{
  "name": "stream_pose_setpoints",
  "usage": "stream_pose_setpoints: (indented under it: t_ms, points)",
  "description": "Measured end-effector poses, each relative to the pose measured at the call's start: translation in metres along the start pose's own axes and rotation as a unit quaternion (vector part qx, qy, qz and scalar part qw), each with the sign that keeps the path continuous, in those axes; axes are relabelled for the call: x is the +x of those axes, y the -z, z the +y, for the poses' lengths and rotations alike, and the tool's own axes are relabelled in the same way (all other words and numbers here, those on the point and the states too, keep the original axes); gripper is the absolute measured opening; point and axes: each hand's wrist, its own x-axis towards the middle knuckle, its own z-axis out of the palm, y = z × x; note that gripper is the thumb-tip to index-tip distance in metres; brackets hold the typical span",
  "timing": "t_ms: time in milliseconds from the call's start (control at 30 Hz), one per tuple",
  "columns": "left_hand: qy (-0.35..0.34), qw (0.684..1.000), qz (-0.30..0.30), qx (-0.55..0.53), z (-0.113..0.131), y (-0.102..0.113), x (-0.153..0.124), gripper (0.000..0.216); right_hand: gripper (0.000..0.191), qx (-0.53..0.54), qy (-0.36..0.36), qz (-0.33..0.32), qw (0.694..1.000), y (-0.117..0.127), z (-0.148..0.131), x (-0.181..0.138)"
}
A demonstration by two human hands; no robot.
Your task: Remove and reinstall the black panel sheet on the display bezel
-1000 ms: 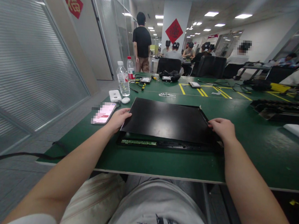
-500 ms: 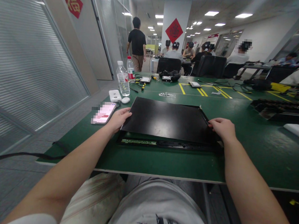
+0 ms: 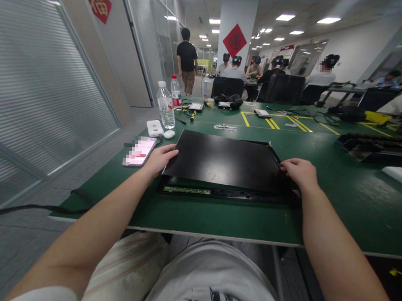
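Observation:
A glossy black screen panel (image 3: 224, 158) lies slightly askew over a shallow black frame (image 3: 246, 196), its left side raised above the frame. A green circuit board strip (image 3: 186, 190) shows along the frame's near edge. My left hand (image 3: 159, 160) is closed on the panel's left edge, thumb on top. At the right edge, where panel and frame run close together, my right hand (image 3: 298, 171) pinches with thumb and forefinger; its fingertips partly hide what they touch. The panel covers most of the frame's inside.
A phone (image 3: 141, 151), white charger (image 3: 154, 128), white round case (image 3: 169, 134) and water bottle (image 3: 165, 105) stand left on the green table (image 3: 217, 219). Hard drives (image 3: 262, 114), cables and small silvery parts (image 3: 225, 127) lie behind. A dark metal part (image 3: 374, 147) is right. People sit beyond.
Both hands and the panel stay nearly in place. In the background, the walking person in a black shirt has moved slightly farther away.

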Motion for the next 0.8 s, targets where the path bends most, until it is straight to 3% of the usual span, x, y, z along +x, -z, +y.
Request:
stream_pose_setpoints:
  t_ms: [167,500,633,800]
  points:
    - [-0.081,0.987,0.026,0.136,-0.004,0.007,0.002,0.034,0.017,0.008,0.001,0.003,1.0,0.001,-0.004,-0.004]
    - [-0.099,0.966,-0.02,0.24,-0.007,0.009,0.007,0.023,0.016,0.011,0.014,0.013,1.0,0.0,-0.001,-0.002]
    - [-0.113,0.954,-0.028,0.276,-0.014,0.014,0.013,0.03,0.017,0.023,0.01,0.011,1.0,-0.001,-0.001,-0.002]
    - [-0.138,0.906,-0.055,0.396,-0.022,0.019,0.019,0.049,0.017,0.048,-0.006,0.007,0.999,0.0,-0.003,-0.003]
